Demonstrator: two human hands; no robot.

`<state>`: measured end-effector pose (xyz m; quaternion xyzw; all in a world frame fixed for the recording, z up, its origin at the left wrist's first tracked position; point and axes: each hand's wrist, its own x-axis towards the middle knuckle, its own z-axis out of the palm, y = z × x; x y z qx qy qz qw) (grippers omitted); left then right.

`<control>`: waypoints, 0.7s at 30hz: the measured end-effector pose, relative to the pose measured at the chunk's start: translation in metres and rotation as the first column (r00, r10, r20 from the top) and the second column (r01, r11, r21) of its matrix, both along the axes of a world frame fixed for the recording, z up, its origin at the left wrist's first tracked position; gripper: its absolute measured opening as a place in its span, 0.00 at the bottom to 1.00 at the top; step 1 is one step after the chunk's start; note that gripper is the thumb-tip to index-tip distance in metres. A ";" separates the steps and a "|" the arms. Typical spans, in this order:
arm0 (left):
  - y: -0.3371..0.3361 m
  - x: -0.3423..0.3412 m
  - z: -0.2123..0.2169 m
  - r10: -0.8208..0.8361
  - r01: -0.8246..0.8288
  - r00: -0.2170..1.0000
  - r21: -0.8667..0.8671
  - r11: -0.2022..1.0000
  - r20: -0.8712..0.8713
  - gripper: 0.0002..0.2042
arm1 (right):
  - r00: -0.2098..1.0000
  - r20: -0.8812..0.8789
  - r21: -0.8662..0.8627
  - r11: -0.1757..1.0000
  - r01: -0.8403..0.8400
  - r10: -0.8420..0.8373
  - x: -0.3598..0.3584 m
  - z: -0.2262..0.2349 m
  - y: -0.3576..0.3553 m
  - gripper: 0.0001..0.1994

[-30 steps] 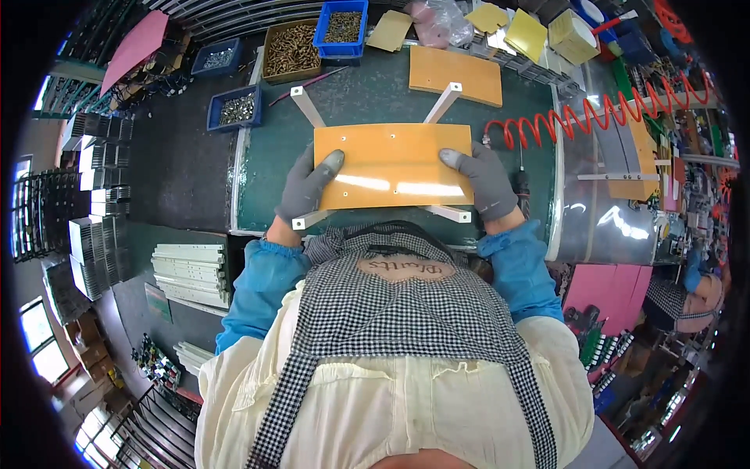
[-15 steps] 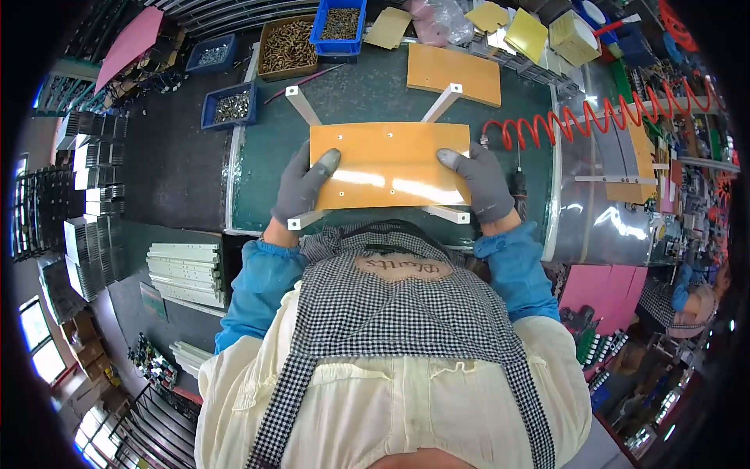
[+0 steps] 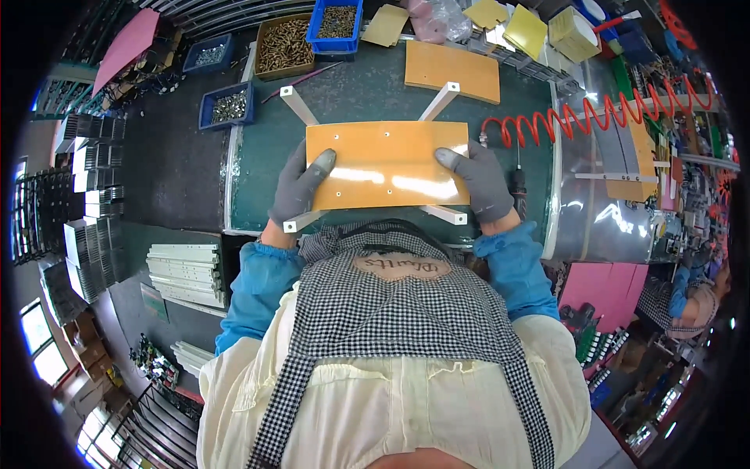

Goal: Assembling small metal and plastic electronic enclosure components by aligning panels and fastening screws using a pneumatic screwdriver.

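An orange rectangular panel [image 3: 387, 162] with small holes lies flat on two crossed white bars [image 3: 299, 106] on the green bench top [image 3: 258, 168]. My left hand [image 3: 299, 186], in a grey glove, grips the panel's left edge with the thumb on top. In the same kind of glove, my right hand [image 3: 478, 180] holds the right edge the same way. A second orange panel [image 3: 453, 70] lies farther back on the bench.
Blue and brown bins of small metal parts [image 3: 285, 43] stand at the bench's far left. A red coiled air hose [image 3: 601, 113] runs to the right. White bars are stacked [image 3: 186, 264] at the lower left. Yellow pieces [image 3: 525, 27] lie at the far edge.
The panel and both hands have shifted only slightly; the grip on both edges stays the same.
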<state>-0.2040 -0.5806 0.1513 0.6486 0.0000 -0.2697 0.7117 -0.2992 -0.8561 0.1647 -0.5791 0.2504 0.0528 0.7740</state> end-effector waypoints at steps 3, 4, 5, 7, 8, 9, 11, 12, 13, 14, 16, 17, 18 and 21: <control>0.000 0.001 -0.005 -0.004 0.004 1.000 0.018 1.000 0.023 0.25 | 1.000 -0.009 0.007 1.000 -0.013 0.013 0.001 0.002 0.000 0.17; -0.001 -0.001 -0.002 0.006 -0.006 1.000 -0.022 1.000 -0.004 0.25 | 1.000 -0.011 0.008 1.000 -0.012 0.013 0.001 0.002 0.001 0.17; -0.002 -0.002 0.002 0.017 -0.019 0.999 -0.062 0.998 -0.031 0.24 | 1.000 0.017 -0.048 0.999 -0.013 0.014 0.000 0.002 0.002 0.17; -0.004 0.001 0.006 0.013 -0.015 0.999 -0.064 0.998 -0.033 0.24 | 0.999 0.043 -0.102 0.995 -0.014 0.018 0.001 0.000 0.001 0.17; -0.005 0.001 0.007 0.007 -0.009 0.999 -0.068 0.998 -0.033 0.24 | 0.999 0.026 -0.071 0.997 -0.018 0.020 0.003 0.000 -0.001 0.17; -0.005 0.001 0.009 0.005 -0.008 0.999 -0.068 0.998 -0.036 0.24 | 1.000 0.009 -0.040 0.999 -0.021 0.022 0.003 0.000 -0.002 0.17; -0.008 0.002 0.012 0.015 -0.015 0.999 0.001 1.000 -0.043 0.24 | 1.000 0.005 -0.036 0.999 -0.015 0.015 0.003 0.000 -0.001 0.17; -0.008 0.002 0.011 0.015 -0.015 0.999 0.002 1.000 -0.042 0.24 | 1.000 0.003 -0.032 0.999 -0.010 0.010 0.005 -0.001 -0.001 0.18; -0.008 0.003 0.009 0.019 -0.020 0.999 -0.028 0.999 -0.042 0.24 | 1.000 0.004 -0.031 0.999 -0.009 0.009 0.005 -0.002 -0.002 0.18; -0.008 0.002 0.008 0.022 -0.025 0.999 -0.058 0.998 -0.044 0.24 | 1.000 0.003 -0.053 0.999 -0.008 0.008 0.004 -0.005 -0.002 0.18; -0.008 0.002 0.010 0.013 -0.017 0.998 -0.063 0.998 -0.059 0.24 | 1.000 0.000 -0.073 0.997 -0.006 0.006 0.004 -0.003 -0.002 0.18; -0.008 0.003 0.012 0.005 -0.010 0.997 -0.069 0.998 -0.072 0.24 | 1.000 -0.018 -0.067 0.998 -0.007 0.006 0.005 0.003 0.000 0.18; -0.008 0.003 0.013 0.004 -0.009 0.997 -0.068 0.998 -0.074 0.24 | 0.999 -0.037 -0.060 0.998 -0.008 0.006 0.005 0.007 0.001 0.18; -0.006 0.004 0.012 0.003 -0.007 0.998 -0.051 0.999 -0.067 0.25 | 0.999 -0.032 -0.067 0.998 -0.011 0.009 0.006 -0.006 -0.002 0.18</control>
